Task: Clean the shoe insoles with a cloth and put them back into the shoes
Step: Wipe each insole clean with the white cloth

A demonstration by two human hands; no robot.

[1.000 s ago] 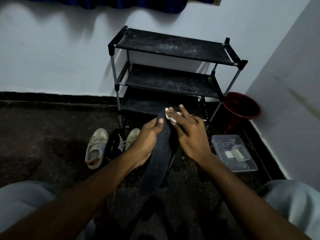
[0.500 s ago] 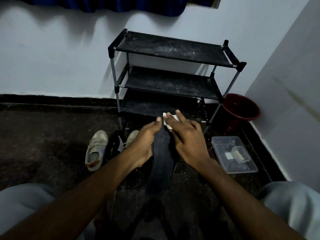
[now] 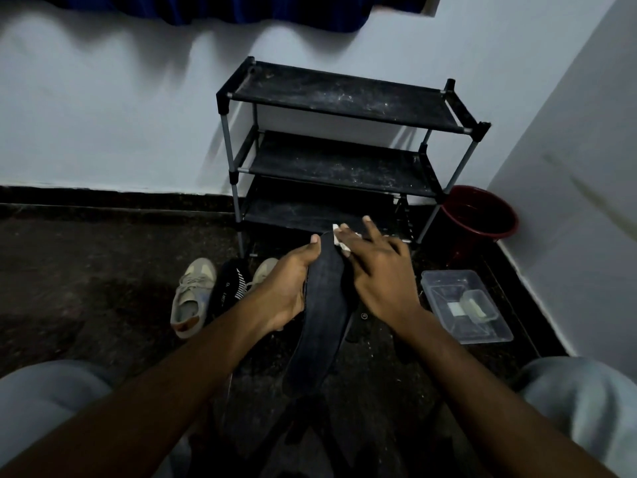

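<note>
A long dark insole (image 3: 322, 319) is held up lengthwise over the floor between my knees. My left hand (image 3: 287, 284) grips its left edge near the toe end, thumb on top. My right hand (image 3: 377, 274) presses a small white cloth (image 3: 339, 240) against the insole's far tip, fingers spread flat over it. A beige sneaker (image 3: 193, 296) lies on the floor to the left, and the toe of a second beige sneaker (image 3: 263, 270) shows behind my left hand. Between them lies a black striped shoe (image 3: 229, 288).
A black three-tier shoe rack (image 3: 339, 146) stands against the white wall ahead. A dark red bucket (image 3: 479, 219) sits in the right corner. A clear plastic box (image 3: 465, 305) lies on the dark floor at the right. My knees frame the bottom corners.
My right hand with the cloth has slid a little along the insole's far tip, and the insole has tilted slightly. My left hand keeps its grip.
</note>
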